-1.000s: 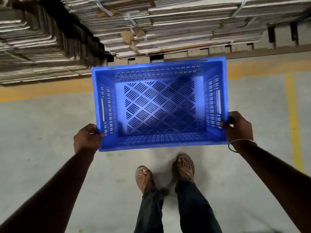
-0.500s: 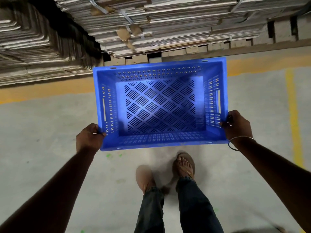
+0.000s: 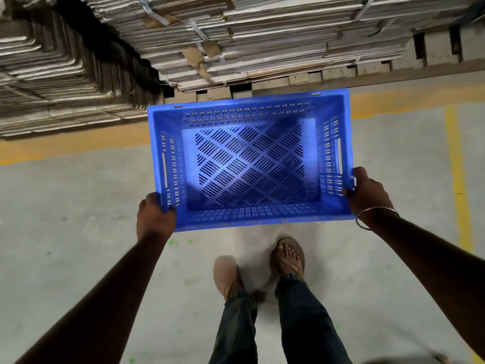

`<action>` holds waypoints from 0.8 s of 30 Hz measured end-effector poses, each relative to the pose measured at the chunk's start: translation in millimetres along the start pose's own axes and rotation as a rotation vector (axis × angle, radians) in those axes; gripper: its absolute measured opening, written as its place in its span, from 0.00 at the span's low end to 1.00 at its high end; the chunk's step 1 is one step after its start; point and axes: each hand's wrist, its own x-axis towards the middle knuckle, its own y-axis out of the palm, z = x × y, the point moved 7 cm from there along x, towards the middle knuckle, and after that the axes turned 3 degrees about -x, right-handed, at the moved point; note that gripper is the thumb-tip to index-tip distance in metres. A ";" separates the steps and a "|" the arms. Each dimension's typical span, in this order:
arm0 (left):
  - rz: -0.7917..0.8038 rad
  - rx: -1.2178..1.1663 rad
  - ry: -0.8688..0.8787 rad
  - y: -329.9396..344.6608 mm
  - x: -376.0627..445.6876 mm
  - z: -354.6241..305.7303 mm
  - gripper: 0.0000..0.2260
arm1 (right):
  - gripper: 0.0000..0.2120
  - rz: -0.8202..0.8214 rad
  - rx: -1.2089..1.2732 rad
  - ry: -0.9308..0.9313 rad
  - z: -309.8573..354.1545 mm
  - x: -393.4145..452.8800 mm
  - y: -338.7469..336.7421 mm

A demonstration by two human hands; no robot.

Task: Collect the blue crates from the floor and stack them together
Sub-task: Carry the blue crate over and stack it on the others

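An empty blue crate with a slotted floor and perforated walls hangs level above the concrete floor in front of me. My left hand grips its near left corner, fingers curled over the rim. On the other side, my right hand, with a metal bangle at the wrist, grips the right rim close to the near corner. No other crate is in view.
Tall strapped stacks of flattened cardboard on wooden pallets stand just beyond the crate, with another stack at the left. An orange floor stripe runs along their base and a yellow line at the right. My sandalled feet are below the crate.
The crate stays held in both hands and has shifted slightly up and right in view. My left foot has lifted and blurred mid-step, and the cardboard stacks appear a little closer.
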 end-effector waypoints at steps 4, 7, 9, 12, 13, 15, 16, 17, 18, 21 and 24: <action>0.046 -0.035 0.011 -0.5 -8.3 -6.4 0.21 | 0.18 -0.050 0.006 0.006 4.8 -9.5 -0.9; 0.044 -0.068 0.032 -6.2 -12.0 -4.1 0.20 | 0.19 -0.016 -0.037 -0.064 3.7 -11.1 0.8; 0.058 -0.068 0.047 -5.3 -16.4 -2.3 0.22 | 0.20 -0.014 -0.061 -0.071 0.2 -9.7 -0.1; 0.099 -0.055 0.068 2.0 -23.8 -1.2 0.35 | 0.19 -0.061 -0.073 -0.072 5.2 -10.7 0.5; 0.112 -0.061 0.066 4.3 -27.8 -0.9 0.38 | 0.19 -0.067 -0.083 -0.079 6.8 -13.0 2.1; 0.119 -0.063 0.079 5.2 -31.8 0.2 0.41 | 0.21 -0.052 -0.100 -0.096 8.5 -14.2 7.4; 0.115 -0.058 0.093 5.5 -32.8 0.6 0.41 | 0.22 -0.041 -0.112 -0.111 7.3 -14.2 8.6; 0.112 -0.051 0.111 6.2 -34.3 0.7 0.42 | 0.23 -0.032 -0.127 -0.128 6.1 -13.8 8.6; 0.111 -0.050 0.119 6.5 -34.8 1.2 0.42 | 0.23 -0.030 -0.139 -0.136 5.6 -12.4 7.4; 0.137 -0.054 0.107 10.3 -36.5 2.7 0.43 | 0.21 -0.041 -0.146 -0.102 5.0 -6.0 3.5; 0.171 -0.082 0.096 12.8 -36.4 5.1 0.44 | 0.22 -0.029 -0.147 -0.082 3.9 -2.8 4.3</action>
